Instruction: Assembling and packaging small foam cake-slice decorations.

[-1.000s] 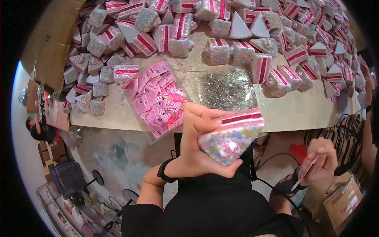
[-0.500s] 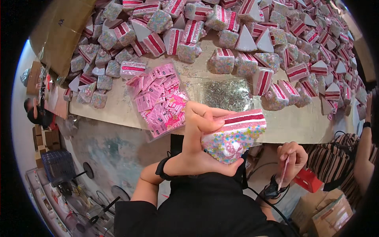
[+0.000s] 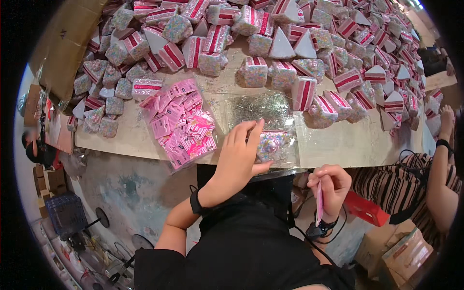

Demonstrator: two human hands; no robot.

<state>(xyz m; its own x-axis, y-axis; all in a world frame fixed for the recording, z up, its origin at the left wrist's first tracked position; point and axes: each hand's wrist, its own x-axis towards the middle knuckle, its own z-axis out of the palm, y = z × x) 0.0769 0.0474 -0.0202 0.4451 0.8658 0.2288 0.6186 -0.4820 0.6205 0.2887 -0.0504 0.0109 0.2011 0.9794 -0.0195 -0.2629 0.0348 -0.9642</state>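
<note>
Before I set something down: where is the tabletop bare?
Bare table lies right of the silvery strands, in front of the cake slices; a smaller patch lies left of the pink tags. The back is crowded with slices.

Free tabletop [image 3: 348, 147] right, cake slices [image 3: 347, 80] beyond

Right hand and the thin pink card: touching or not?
Touching. The head view shows the right hand pinching the thin pink card at its upper end, the rest hanging below the fingers.

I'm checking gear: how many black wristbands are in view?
3: left wrist's band, right wrist's band, and a co-worker's band at far right. Others may be hidden.
</note>
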